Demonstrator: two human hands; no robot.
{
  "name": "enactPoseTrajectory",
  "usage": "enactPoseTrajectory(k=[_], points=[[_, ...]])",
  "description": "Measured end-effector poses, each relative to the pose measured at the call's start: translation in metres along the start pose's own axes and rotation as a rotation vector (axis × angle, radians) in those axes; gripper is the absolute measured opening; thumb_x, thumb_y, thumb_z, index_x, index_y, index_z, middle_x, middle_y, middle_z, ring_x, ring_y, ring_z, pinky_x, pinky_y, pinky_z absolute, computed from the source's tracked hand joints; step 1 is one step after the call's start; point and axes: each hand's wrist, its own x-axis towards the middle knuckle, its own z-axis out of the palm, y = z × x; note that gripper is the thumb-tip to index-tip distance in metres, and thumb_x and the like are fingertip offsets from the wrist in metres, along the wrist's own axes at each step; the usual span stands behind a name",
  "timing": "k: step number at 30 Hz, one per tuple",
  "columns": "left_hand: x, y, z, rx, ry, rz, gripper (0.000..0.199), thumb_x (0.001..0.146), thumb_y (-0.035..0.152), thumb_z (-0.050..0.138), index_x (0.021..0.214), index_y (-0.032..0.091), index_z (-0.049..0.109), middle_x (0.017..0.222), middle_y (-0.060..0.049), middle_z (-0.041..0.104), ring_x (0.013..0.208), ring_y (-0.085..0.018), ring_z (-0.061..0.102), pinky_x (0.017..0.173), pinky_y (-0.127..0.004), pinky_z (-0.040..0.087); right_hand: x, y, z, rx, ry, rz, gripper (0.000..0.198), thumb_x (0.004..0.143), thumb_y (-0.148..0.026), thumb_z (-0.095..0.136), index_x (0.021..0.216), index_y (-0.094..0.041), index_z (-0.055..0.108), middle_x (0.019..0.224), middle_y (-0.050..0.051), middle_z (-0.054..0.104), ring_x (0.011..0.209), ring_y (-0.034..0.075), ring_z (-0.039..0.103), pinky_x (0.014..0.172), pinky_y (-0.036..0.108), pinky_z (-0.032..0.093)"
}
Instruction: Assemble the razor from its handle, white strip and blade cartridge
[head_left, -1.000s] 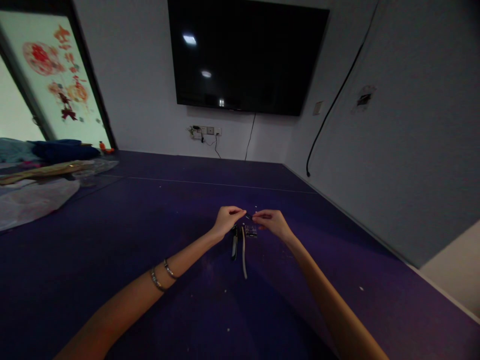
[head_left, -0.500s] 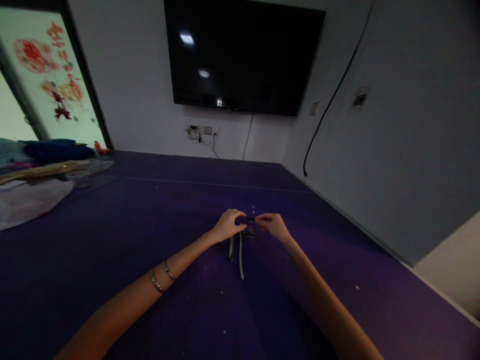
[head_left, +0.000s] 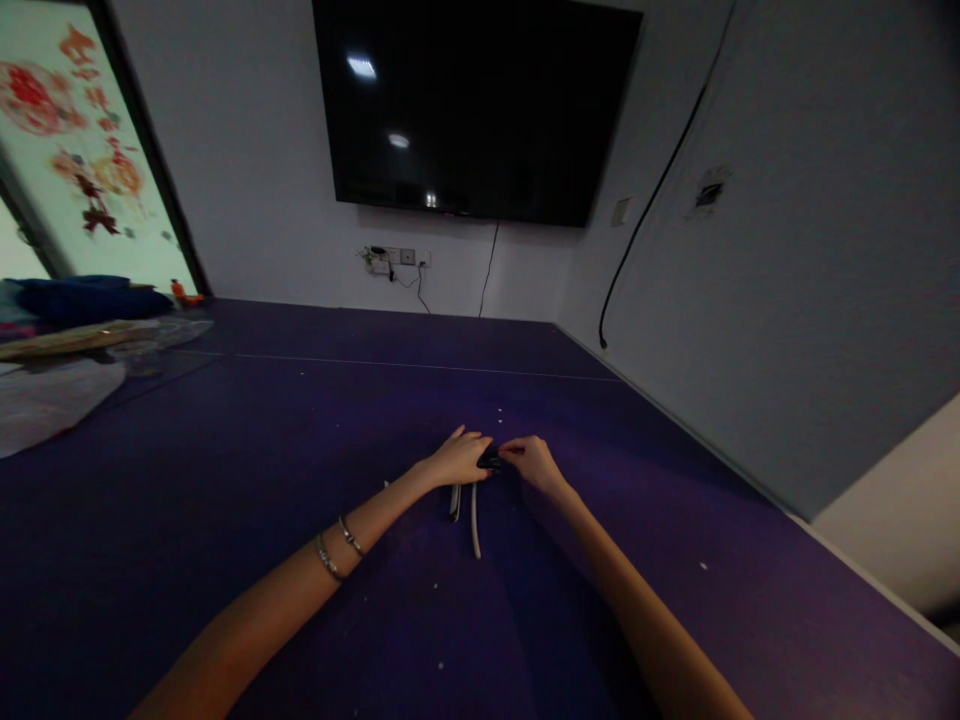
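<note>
My left hand (head_left: 459, 459) lies low over the purple surface, thumb and forefinger closed around a small dark object (head_left: 491, 463). Its other fingers point away from me. Right beside it, my right hand (head_left: 534, 462) is closed in a pinch at the object's right end; whatever lies between those fingertips is too small to make out. Towards me from the left hand extend a pale, slightly curved strip (head_left: 475, 525) and a shorter strip with a dark edge (head_left: 455, 502). The upper ends of both are hidden by the hand.
The wide purple surface (head_left: 337, 640) carries tiny pale specks. Plastic bags (head_left: 60, 400) and dark blue cloth (head_left: 90, 300) lie at the far left. A television (head_left: 480, 110) hangs on the back wall, and a black cable (head_left: 652, 205) runs down the right wall.
Both hands have come down closer to the surface. My left hand now covers the dark piece that lay below it, and the thin dark piece held between both hands no longer shows. The view has shifted slightly.
</note>
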Motion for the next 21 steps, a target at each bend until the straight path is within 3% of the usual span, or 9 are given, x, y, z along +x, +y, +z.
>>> enactPoseTrajectory(k=[21], points=[[-0.0028,0.0036,-0.0012,0.009,0.02,0.028,0.016,0.071,0.023,0.059,0.086,0.018,0.061,0.089,-0.006,0.063,0.095,-0.024,0.055,0.098,-0.049,0.026,-0.003,0.0017,-0.0009,-0.142,-0.085,-0.125,0.019,0.072,-0.02,0.055,0.077,-0.021,0.074,0.078,0.005,0.071,0.072,0.02,0.063,0.069,0.029,0.046]])
